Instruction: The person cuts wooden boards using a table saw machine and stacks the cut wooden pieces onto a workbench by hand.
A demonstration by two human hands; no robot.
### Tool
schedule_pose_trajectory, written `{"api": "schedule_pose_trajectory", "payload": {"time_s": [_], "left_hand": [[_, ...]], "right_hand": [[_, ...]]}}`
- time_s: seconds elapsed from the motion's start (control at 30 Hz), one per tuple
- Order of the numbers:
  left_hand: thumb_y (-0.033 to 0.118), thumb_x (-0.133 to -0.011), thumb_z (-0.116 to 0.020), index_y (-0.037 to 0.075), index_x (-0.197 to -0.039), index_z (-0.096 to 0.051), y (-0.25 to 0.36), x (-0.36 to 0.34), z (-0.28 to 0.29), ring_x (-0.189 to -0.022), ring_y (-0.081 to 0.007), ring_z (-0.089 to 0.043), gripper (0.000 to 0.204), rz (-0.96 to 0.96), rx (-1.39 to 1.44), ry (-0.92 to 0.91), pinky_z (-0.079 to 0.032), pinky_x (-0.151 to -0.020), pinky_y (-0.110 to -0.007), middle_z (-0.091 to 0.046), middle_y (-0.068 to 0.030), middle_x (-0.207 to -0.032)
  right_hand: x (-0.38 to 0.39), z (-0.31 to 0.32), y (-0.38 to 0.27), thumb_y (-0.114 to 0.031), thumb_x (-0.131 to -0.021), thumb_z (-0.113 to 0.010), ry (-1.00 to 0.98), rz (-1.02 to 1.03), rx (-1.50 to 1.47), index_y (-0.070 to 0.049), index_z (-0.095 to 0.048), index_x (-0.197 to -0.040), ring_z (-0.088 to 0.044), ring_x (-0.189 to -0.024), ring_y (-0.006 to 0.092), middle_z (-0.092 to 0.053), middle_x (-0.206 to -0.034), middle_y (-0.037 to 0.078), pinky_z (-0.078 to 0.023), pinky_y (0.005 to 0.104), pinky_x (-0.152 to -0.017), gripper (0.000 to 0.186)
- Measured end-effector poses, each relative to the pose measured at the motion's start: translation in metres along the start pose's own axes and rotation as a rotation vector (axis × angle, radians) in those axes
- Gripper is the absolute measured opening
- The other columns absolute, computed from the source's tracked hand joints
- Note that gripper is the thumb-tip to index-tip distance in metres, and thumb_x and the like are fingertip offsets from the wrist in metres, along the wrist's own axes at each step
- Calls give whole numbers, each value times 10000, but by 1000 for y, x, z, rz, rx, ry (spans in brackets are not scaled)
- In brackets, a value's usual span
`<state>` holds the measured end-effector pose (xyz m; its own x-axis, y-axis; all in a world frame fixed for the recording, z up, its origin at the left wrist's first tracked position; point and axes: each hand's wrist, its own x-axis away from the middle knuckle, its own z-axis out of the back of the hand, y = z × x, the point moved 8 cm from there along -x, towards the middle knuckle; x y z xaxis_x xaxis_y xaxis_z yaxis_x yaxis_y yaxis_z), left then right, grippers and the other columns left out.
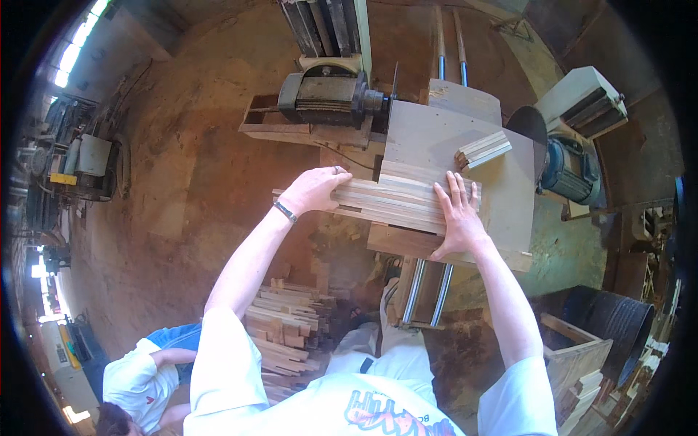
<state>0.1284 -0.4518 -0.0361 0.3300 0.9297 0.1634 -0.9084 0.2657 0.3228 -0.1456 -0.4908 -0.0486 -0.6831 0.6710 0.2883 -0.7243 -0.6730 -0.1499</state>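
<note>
A row of long, pale wooden strips (pixel 392 198) lies side by side on the grey machine table (pixel 418 134), with the left ends sticking out past its edge. My left hand (pixel 316 189) is closed on those left ends, thumb on the near side and fingers at the far side. My right hand (pixel 462 221) spans the strips near their right ends, fingers spread over the far part and thumb down by the near edge. A wooden bar (pixel 403 238) runs along the near side of the strips. Beyond my right hand sits a small bundle of short wood pieces (pixel 483 150).
Motors flank the table, a grey one (pixel 323 98) left and a blue one (pixel 572 168) right beside a dark round blade (pixel 528 131). Metal rails (pixel 429 291) extend toward me. Stacked wood strips (pixel 287 320) lie lower left, near another person (pixel 145 370). A dark barrel (pixel 607 327) stands right.
</note>
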Motion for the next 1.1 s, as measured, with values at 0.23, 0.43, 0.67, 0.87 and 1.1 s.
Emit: {"api": "schedule_pose_trajectory", "payload": {"time_s": [0.23,0.43,0.67,0.87,1.1], "left_hand": [[111,-659,-734,35,-1224,-601,-16,-51,21,-1083,-319,-618,586,8,-21,-38,-507,-941,-393,-639,-149,-1151],[105,-647,-711,23,-1188,-625,-39,-102,36,-1092,-325,-615,554,19,4,-46,-495,-965,-400,-645,-160,-1148],[149,-600,-748,20,-1139,-622,-69,-158,55,-1018,-326,-622,568,-29,-9,-75,-507,-905,-379,-644,-157,-1074],[184,-532,-792,7,-1088,-640,-90,-192,64,-998,-318,-624,604,-97,-2,16,-514,-887,-378,-651,-161,-1019],[190,-540,-785,21,-1085,-634,-99,-207,68,-1011,-325,-609,591,-128,-6,0,-503,-894,-375,-637,-166,-990]], "right_hand": [[-44,19,27,-542,-286,-932,28,-7,-3,-95,-141,-1544,39,-1500,381,-8,-1598,252,37,587,-1195,1552],[-83,38,54,-523,-288,-945,23,-20,17,-97,-146,-1542,31,-1502,372,-22,-1599,247,31,570,-1203,1547],[-129,60,81,-497,-301,-951,73,-10,29,-115,-155,-1538,4,-1503,361,-57,-1598,232,19,555,-1213,1519],[-159,71,103,-485,-292,-951,105,4,16,-121,-169,-1532,-16,-1503,359,-83,-1593,233,8,554,-1217,1510],[-171,78,110,-478,-287,-949,101,-12,35,-134,-165,-1534,-29,-1503,351,-84,-1596,220,12,550,-1220,1513]]}}
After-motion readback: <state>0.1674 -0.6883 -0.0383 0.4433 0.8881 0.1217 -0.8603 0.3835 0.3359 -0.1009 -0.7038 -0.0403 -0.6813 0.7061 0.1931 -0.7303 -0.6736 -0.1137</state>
